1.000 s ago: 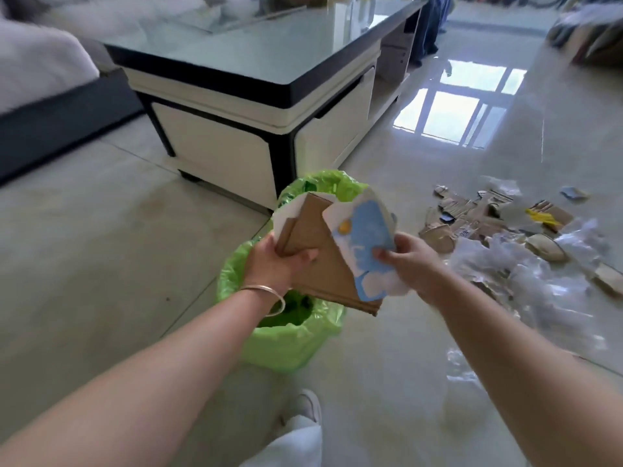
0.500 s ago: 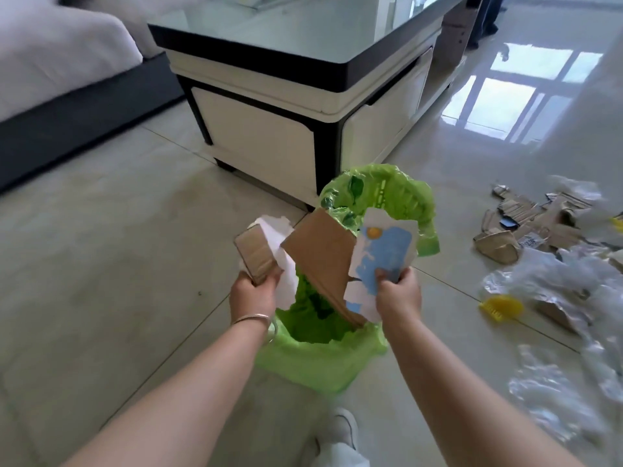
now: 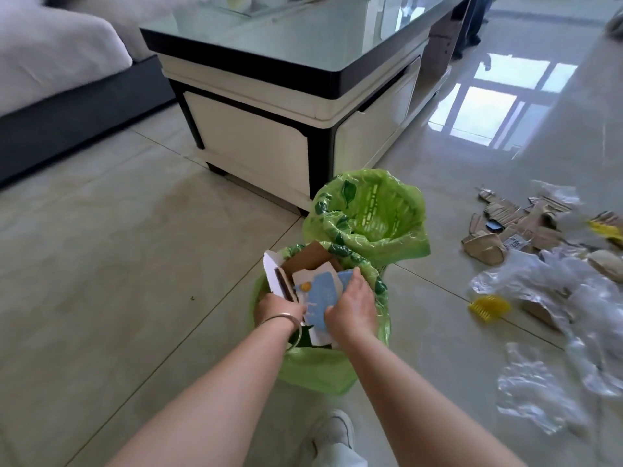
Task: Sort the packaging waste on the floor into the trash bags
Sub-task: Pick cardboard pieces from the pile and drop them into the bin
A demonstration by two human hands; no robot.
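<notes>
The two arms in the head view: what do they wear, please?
Both forearms are bare, with no sleeves and no gloves. The left hand has a thin silver bangle at its wrist. The right hand wears nothing that shows.

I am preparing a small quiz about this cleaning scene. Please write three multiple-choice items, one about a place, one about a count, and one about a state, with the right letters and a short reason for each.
1. Where does the yellow comb-like piece lie?
A. on the floor among the clear plastic
B. on the glass table
C. inside a bag

2. How many green trash bags are in view?
A. one
B. two
C. four

3. What are the hands doing?
A. hanging idle
B. pushing the sofa
C. holding cardboard pieces over the near bag

Answers:
1 A: it rests on the tiles to the right, beside the clear plastic wrap.
2 B: the near bag and the far bag stand side by side.
3 C: the left hand grips the white and brown cardboard, the right hand the blue printed card.
</notes>
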